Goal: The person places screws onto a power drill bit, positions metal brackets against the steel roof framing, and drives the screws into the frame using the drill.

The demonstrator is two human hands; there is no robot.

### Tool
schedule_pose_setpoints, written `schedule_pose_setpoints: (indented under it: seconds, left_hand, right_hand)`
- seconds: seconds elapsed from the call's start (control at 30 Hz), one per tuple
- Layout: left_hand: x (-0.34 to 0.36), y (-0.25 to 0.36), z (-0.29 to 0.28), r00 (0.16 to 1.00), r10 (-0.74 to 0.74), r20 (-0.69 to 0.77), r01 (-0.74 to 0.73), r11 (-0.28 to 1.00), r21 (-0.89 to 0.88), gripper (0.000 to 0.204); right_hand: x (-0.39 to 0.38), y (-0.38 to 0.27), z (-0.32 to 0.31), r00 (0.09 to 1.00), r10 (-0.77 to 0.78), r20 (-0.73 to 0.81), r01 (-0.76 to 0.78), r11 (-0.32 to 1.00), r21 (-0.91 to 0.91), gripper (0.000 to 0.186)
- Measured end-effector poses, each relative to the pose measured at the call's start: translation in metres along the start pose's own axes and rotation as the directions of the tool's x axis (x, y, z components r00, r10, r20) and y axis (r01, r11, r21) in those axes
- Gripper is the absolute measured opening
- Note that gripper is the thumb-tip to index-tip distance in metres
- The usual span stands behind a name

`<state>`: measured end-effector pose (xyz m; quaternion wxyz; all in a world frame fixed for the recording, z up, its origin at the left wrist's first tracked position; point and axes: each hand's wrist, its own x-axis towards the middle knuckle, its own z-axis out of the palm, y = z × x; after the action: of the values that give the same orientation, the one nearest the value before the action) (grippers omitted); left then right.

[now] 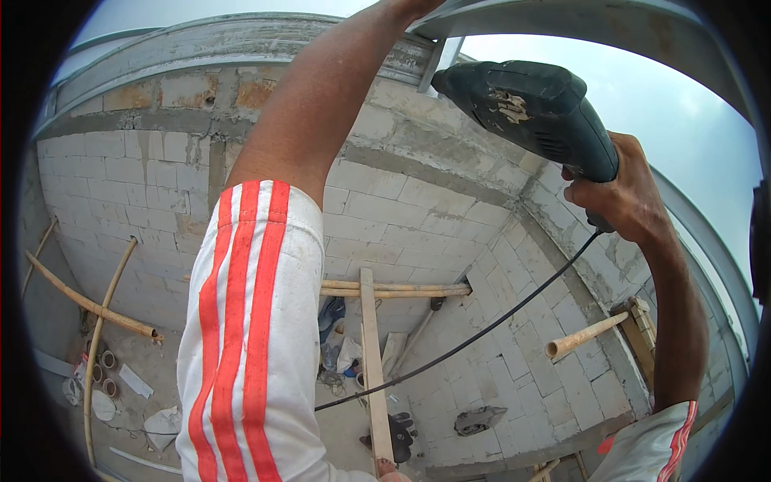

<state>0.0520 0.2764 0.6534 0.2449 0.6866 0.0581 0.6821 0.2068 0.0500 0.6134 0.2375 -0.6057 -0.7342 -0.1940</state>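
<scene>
My right hand [625, 195] is wrapped round the rear grip of a dark green power drill [534, 120]. The drill is held high, its nose pointing up and left to a short metal upright [441, 66] beneath the overhead steel. A black cord [474, 341] runs from the grip down to the left. My left arm reaches up to the top edge of the picture. Only a sliver of my left hand [414, 6] shows there, near a grey metal beam [562, 18]; its fingers are out of sight.
A long metal channel [201, 46] tops the light block wall [385, 189]. Bamboo poles [100, 345] cross at the left, and another pole [586, 336] juts out at the right. A narrow plank [372, 361] lies below. Far down, buckets [108, 359] and debris sit on the floor.
</scene>
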Motion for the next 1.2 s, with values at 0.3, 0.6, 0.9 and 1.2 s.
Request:
schedule_pose_setpoints:
  seconds: [0.3, 0.6, 0.9, 1.2]
  left_hand:
    - [0.001, -0.002, 0.001, 0.999, 0.026, -0.046, -0.026, 1.0, -0.002, 0.047]
    - [0.005, -0.01, -0.021, 0.989, 0.038, -0.14, -0.036, 0.999, 0.017, 0.047]
    - [0.015, -0.009, -0.046, 0.976, 0.023, -0.215, -0.002, 0.995, 0.098, 0.047]
    - [-0.061, 0.029, -0.103, 0.931, 0.021, -0.364, 0.02, 0.994, 0.109, 0.047]
  right_hand:
    - [-0.032, 0.016, 0.027, 0.98, 0.186, -0.068, -0.115, 0.813, 0.571, 0.044]
    - [-0.161, 0.09, 0.107, 0.876, 0.468, 0.113, -0.171, 0.083, 0.982, 0.055]
    - [-0.327, 0.115, 0.24, 0.657, 0.537, 0.53, -0.253, -0.505, 0.825, 0.054]
    - [-0.433, 0.111, 0.284, 0.538, 0.462, 0.705, -0.23, -0.724, 0.65, 0.043]
